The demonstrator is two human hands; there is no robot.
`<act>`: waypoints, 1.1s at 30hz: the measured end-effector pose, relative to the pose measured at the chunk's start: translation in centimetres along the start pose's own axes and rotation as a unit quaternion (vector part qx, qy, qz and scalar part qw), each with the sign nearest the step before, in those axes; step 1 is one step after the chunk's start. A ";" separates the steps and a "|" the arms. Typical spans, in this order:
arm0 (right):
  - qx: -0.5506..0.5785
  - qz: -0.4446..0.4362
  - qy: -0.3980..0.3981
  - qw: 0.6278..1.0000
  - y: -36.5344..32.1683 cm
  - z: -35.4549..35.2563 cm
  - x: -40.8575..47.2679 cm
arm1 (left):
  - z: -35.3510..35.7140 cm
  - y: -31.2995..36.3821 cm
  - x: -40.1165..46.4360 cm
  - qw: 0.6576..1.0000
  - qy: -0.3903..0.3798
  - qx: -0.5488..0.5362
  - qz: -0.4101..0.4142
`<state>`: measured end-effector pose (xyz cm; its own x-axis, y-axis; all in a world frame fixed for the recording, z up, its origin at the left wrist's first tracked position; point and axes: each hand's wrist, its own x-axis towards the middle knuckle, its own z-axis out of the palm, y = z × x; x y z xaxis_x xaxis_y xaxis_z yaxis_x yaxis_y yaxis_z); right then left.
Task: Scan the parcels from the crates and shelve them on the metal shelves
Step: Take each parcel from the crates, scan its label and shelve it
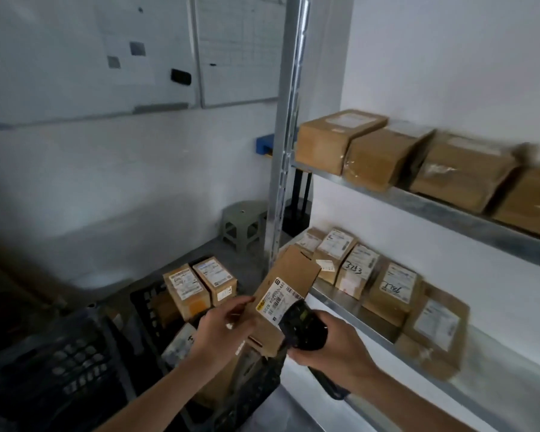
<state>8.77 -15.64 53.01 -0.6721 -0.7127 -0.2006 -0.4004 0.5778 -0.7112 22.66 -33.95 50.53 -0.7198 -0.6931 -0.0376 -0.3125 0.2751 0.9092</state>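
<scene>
**Scan in hand, shelving next**

Over the crate's right rim, beside the shelf front edge: left hand (222, 332) closed round a small cardboard parcel (281, 300), gripping its left face, label turned up. Right hand (334, 341) wrapped round a black handheld scanner (306, 325), its head touching or just over the label's lower right corner. Parcel long axis tilts up and away, top end toward the lower metal shelf (340, 299). More parcels sit in the black crate (156, 310) below. Judgement: scan step underway; shelf lies right and beyond the parcel, so the left hand must carry it across past the scanner hand. Frame blurred.
</scene>
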 end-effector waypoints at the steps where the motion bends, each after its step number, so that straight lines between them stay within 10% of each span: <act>1: -0.019 0.000 0.009 1.000 -0.3 -1.7 -1.2 | 0.1 1.6 -0.5 1.000 -0.009 -0.003 0.008; 14: -0.249 0.007 0.059 0.967 0.4 -19.3 -19.2 | 6.1 18.6 -11.1 0.993 -0.067 0.009 0.097; 33: -0.351 0.135 0.093 0.922 7.8 -26.0 -33.1 | 17.4 24.3 -19.5 0.976 -0.138 -0.003 0.166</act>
<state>11.69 22.86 71.63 -0.8752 -0.4627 -0.1411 -0.4637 0.8856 -0.0283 18.36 -2.15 66.11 -0.9207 -0.3600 0.1506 -0.0300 0.4500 0.8925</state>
